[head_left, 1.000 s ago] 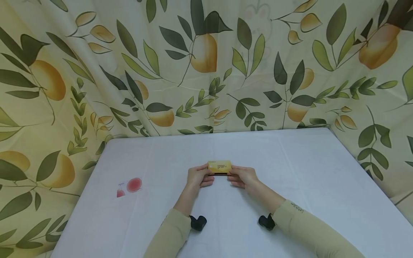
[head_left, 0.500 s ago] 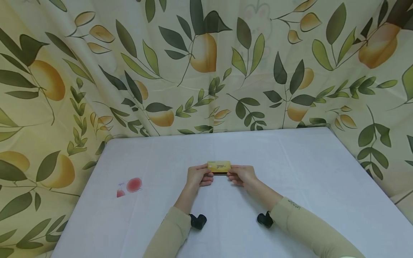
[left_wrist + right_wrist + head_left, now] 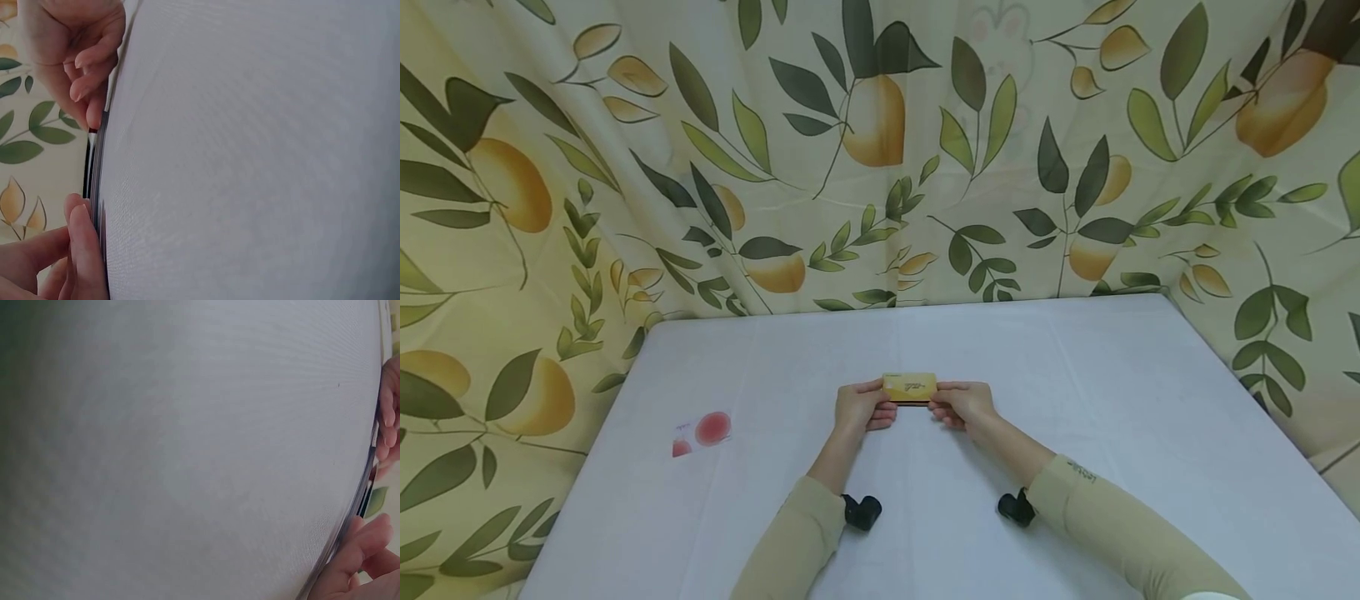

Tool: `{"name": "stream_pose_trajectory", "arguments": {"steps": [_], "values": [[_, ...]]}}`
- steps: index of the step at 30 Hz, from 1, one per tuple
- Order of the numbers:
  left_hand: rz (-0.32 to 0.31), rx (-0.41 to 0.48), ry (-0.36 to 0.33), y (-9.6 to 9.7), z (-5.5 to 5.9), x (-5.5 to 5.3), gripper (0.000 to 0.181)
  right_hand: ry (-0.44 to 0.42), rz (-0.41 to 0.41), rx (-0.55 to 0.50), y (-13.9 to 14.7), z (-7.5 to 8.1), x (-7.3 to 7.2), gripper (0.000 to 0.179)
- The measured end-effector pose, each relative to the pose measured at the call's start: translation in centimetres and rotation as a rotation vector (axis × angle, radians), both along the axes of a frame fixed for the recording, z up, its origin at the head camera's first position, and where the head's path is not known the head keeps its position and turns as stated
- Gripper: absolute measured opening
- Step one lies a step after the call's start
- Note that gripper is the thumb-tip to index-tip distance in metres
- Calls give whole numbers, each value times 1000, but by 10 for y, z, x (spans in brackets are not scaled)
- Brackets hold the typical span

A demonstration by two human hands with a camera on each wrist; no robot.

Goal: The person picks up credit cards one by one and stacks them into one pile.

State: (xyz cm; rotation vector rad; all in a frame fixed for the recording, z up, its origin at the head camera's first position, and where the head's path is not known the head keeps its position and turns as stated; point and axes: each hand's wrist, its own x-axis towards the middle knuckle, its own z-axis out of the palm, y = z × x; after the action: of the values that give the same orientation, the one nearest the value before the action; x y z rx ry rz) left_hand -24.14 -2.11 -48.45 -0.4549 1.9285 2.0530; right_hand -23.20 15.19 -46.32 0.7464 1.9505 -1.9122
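Observation:
A small yellow card (image 3: 909, 387) with dark print lies between my two hands near the middle of the table, a dark strip along its near side. My left hand (image 3: 856, 407) pinches its left end between thumb and fingers, and my right hand (image 3: 967, 405) pinches the right end the same way. Seen edge-on in the left wrist view, a thin dark layered edge (image 3: 95, 169) runs between both hands, close over the cloth. The right wrist view shows that edge (image 3: 364, 494) too, with the right fingers (image 3: 356, 553) at its lower end. The card's underside is hidden.
A white card with a red circle and a strawberry picture (image 3: 712, 429) lies flat at the left of the white-covered table (image 3: 1075, 383). Black wrist cameras (image 3: 862, 512) hang under both forearms. A curtain with fruit and leaves (image 3: 880, 208) stands behind the table.
My right forearm has shifted very slightly left and forward. Both hands keep their grip on the yellow card, which stays in place.

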Motion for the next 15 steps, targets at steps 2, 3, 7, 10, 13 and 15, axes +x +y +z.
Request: {"name": "stream_pose_trajectory", "arguments": {"steps": [2,3,7,10,13,15], "values": [[3,-11,6,1,1,0,39,-3,-2,18,0,-1,-1,33],[4,-15,8,1,1,0,39,-4,-4,26,1,-2,-1,32],[18,-25,8,2,2,1,38,-2,-3,50,1,-3,-1,31],[28,-41,9,2,2,1,37,10,8,60,0,-3,-1,31],[39,-54,9,3,1,1,37,14,12,73,0,-4,-1,31],[44,-60,12,3,1,1,37,22,21,81,0,-4,-1,30]]}}
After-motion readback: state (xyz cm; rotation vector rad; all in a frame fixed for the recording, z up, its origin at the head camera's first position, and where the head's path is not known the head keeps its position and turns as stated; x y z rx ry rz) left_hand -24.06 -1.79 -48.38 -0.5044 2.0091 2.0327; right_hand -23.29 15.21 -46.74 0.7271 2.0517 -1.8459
